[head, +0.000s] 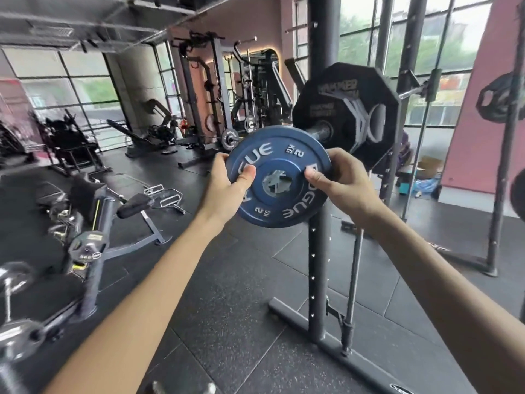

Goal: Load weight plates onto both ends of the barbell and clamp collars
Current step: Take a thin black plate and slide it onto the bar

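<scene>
A small blue 2 kg plate (279,177) is held up in front of me, its centre hole just below and in front of the barbell sleeve end (321,132). My left hand (227,186) grips its left rim, thumb on the face. My right hand (338,180) grips the right rim the same way. A large black plate (349,109) sits on the sleeve behind. The barbell shaft (412,92) runs right across the rack. No collar shows.
The rack's dark upright (319,265) and floor base (326,345) stand right below the plate. An angled bench and plate-loaded gear (93,211) crowd the left. More racks (216,109) stand at the back. Another plate (497,98) hangs at far right.
</scene>
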